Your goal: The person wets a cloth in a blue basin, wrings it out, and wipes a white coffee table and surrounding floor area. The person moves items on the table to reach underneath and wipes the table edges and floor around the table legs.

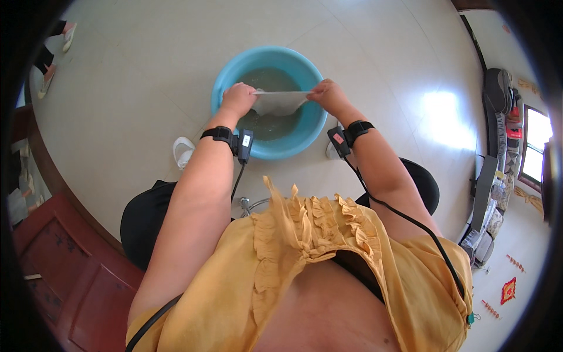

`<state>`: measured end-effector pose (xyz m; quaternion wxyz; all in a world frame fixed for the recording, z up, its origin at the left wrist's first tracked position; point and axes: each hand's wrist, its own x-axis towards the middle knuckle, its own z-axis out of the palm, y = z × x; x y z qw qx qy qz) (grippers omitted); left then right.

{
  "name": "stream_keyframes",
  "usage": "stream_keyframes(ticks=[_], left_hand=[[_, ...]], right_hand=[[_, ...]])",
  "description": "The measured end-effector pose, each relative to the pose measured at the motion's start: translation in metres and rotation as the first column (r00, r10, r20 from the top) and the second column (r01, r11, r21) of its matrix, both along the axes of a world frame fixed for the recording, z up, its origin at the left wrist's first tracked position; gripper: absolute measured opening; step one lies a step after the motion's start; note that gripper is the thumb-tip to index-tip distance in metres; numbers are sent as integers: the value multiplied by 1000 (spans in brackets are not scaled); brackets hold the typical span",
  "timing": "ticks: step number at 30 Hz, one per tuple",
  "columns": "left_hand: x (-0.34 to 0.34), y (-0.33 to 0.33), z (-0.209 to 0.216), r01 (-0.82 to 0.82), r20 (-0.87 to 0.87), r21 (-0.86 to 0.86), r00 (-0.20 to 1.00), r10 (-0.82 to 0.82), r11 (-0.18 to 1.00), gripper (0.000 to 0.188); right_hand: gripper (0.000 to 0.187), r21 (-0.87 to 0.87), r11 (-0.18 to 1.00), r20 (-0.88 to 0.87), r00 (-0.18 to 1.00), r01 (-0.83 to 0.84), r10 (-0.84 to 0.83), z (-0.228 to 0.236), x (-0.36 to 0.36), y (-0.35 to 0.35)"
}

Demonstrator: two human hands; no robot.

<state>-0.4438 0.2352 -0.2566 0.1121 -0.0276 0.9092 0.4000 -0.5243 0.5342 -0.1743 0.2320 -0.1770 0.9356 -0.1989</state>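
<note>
my left hand (238, 100) pinches one end of a pale cloth (280, 103), my right hand (328, 97) the other, both grips closed. its top edge runs straight from left to right, neither hand nearer; the rest hangs over cloudy water (272, 128) in the blue basin (267, 53), touching or not i cannot tell.

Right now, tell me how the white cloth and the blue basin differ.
Colour: the white cloth is pale, the blue basin light blue.
Size: the cloth is smaller; the basin is wider.
Pose: the cloth is held stretched between the left hand and right hand; the basin stands on the floor.
Shared: neither shows a pattern.
</note>
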Motion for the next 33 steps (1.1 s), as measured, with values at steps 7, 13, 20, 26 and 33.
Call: stream_keyframes(ticks=[7, 13, 20, 26, 33], left_hand=[[-50, 12, 106, 88, 233, 406, 953, -195, 910, 29], [-52, 21, 184, 234, -96, 368, 972, -213, 900, 26], [-48, 18, 133, -335, -94, 624, 865, 493, 707, 31], [12, 32, 33, -806, 685, 501, 592, 425, 315, 18], [39, 38, 20, -885, 815, 444, 464, 348, 142, 21]], right_hand=[[59, -456, 752, 555, 813, 476, -177, 30, -17, -17], [68, -549, 835, -6, 998, 46, -59, 105, 20, -104], [65, -467, 595, 758, 643, 654, -112, 62, -11, -84], [36, -279, 686, 599, 680, 672, -423, -109, 14, -36], [31, 172, 955, 48, 971, -240, 235, -98, 68, -48]])
